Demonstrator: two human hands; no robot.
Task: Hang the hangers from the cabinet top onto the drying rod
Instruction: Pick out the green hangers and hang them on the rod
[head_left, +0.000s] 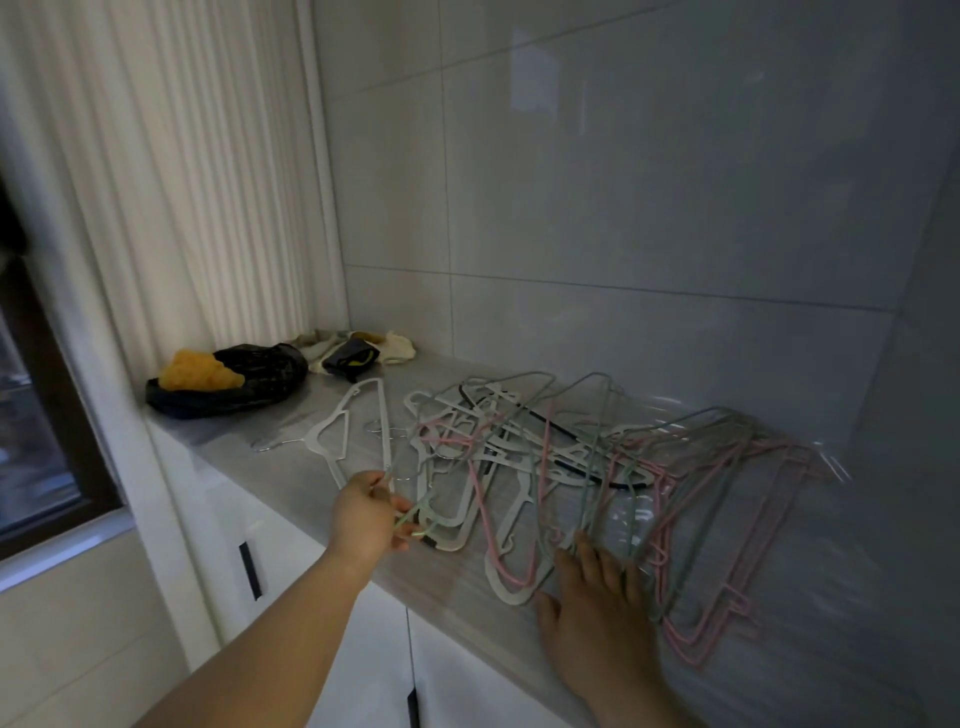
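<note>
The grey tiled wall (649, 182) filled most of what I saw, with a pale pleated curtain (182, 182) to its left. Below them ran the grey counter (291, 462) above white cabinet doors (291, 561). Across the counter lay the hangers (545, 452), a loose tangled pile of white, pink and grey-green ones, flat and overlapping, reaching from the middle to the right end. At the far left corner sat a black bag (260, 384) with an orange lump (192, 371) on it, and a crumpled cloth (397, 345) just beside. One white hanger (358, 421) lay apart, left of the pile. My right hand (597, 608) rested flat on the pile's near edge, fingers spread and straight, gripping nothing. My left hand (366, 514) was curled round a green hanger (413, 522) at the pile's left side, pinching its wire.
</note>
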